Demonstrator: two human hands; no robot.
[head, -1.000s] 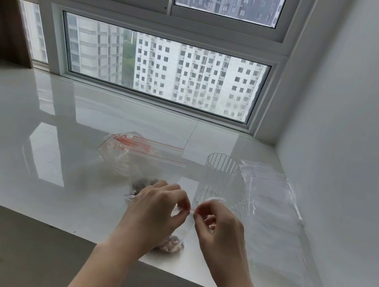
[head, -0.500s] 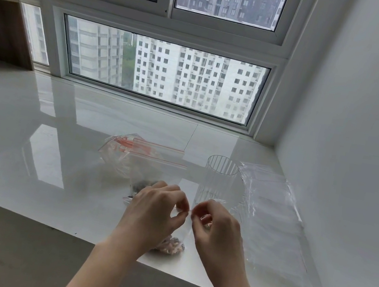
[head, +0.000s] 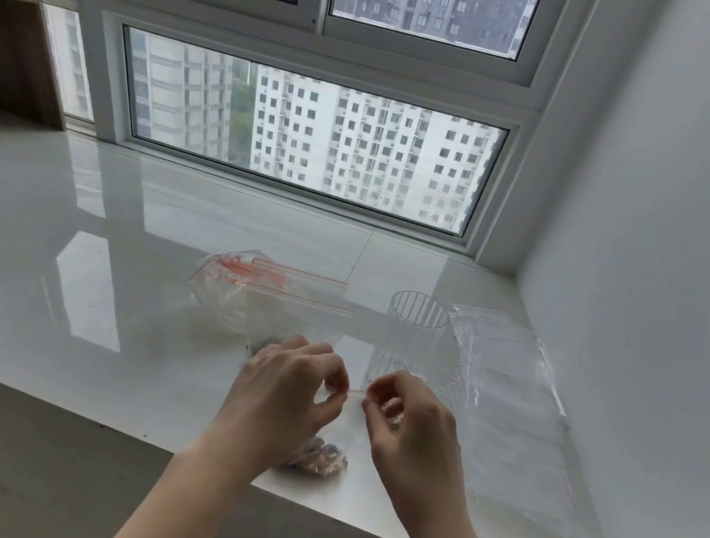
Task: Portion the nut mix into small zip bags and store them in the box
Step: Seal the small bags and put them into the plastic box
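A small clear zip bag with a red seal line hangs between both hands above the front of the white sill. Nut mix fills its bottom. My left hand pinches the left end of the seal. My right hand pinches the right end. The fingertips are a short way apart along the red strip. Behind my left hand lies a heap of zip bags with red seals; dark nuts show just under its near edge.
A ribbed clear cup stands upright just behind my right hand. A flat clear plastic sleeve lies to the right along the white wall. The glossy sill's front edge runs below the hands. A window frame closes the back.
The hands have drawn slightly apart along the seal, exposing more of the red strip between the fingertips. The bag stays in the same place.
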